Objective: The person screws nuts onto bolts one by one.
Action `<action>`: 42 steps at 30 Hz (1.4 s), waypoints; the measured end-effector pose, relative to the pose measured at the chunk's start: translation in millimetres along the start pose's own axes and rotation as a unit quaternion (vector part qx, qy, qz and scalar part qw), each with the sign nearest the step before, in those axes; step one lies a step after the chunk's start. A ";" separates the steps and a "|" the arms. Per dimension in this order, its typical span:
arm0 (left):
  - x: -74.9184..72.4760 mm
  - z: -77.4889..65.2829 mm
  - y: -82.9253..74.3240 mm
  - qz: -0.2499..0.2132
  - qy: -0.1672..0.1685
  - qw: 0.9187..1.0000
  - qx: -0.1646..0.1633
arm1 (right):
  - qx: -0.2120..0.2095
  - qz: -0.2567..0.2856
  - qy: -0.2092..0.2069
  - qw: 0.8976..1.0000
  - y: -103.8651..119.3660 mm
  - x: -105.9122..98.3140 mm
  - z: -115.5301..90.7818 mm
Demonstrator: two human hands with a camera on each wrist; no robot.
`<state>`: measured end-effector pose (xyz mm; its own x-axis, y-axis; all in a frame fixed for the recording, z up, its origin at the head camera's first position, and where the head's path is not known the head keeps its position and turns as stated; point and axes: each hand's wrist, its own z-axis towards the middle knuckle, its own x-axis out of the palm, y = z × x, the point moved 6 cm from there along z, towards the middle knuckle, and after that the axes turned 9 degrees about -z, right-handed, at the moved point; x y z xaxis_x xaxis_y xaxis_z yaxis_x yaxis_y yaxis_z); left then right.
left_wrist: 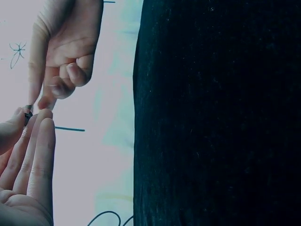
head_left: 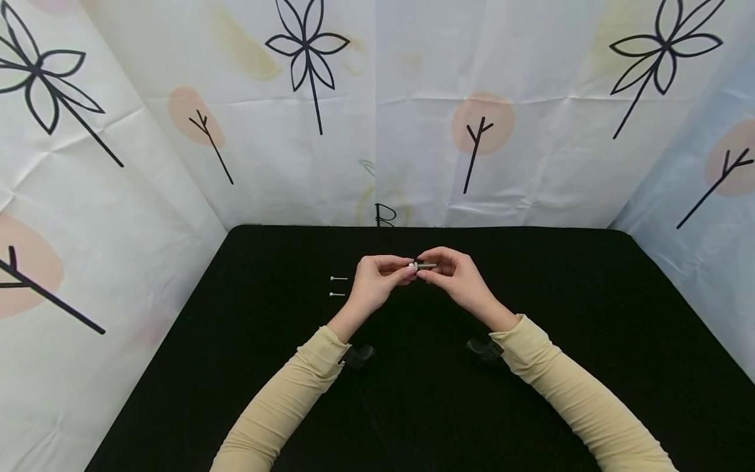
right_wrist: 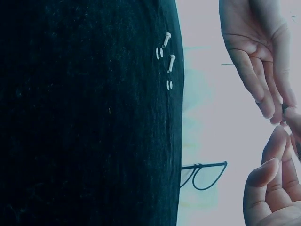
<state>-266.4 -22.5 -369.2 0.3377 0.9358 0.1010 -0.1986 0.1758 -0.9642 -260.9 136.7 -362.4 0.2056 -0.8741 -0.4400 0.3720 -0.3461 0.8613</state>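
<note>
A metal bolt [head_left: 427, 265] lies level between the two hands, held up over the black table. Its thicker left end is between the thumb and fingers of the left hand [head_left: 377, 280], which pinches it. From the right, the right hand [head_left: 457, 274] has thumb and index fingertips on either side of the bolt near that end, while the shank points toward its palm. Something small and dark [left_wrist: 28, 114] shows at the left fingertips in the left wrist view; fingers hide its shape. Left of the left hand lie two loose bolts, one farther [head_left: 339, 278] and one nearer [head_left: 337, 294].
Beside the loose bolts, small pale rings [right_wrist: 160, 53], washers or nuts, show in the right wrist view. Black cloth covers the table [head_left: 413, 406]. A white printed curtain [head_left: 413, 151] stands behind and along both sides.
</note>
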 end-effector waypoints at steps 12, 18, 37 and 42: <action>-0.4 1.4 4.5 -0.004 0.001 1.000 0.003 | 0.011 -0.016 -0.001 1.000 11.2 -1.4 -2.5; -0.8 0.7 4.9 -0.004 0.000 1.000 -0.007 | 0.019 -0.024 0.003 1.000 23.5 0.4 -6.4; -2.5 1.9 5.2 -0.022 -0.001 1.000 -0.013 | 0.007 -0.020 0.009 1.000 22.6 2.4 -4.9; -3.0 2.8 5.4 -0.036 -0.003 0.999 -0.029 | -0.021 -0.005 0.001 1.000 23.3 0.1 -4.8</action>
<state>-271.1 -23.5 -374.0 0.3431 0.9233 0.1724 -0.1208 0.2254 -0.9667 -247.8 130.2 -343.6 0.2039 -0.8696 -0.4498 0.4114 -0.3408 0.8454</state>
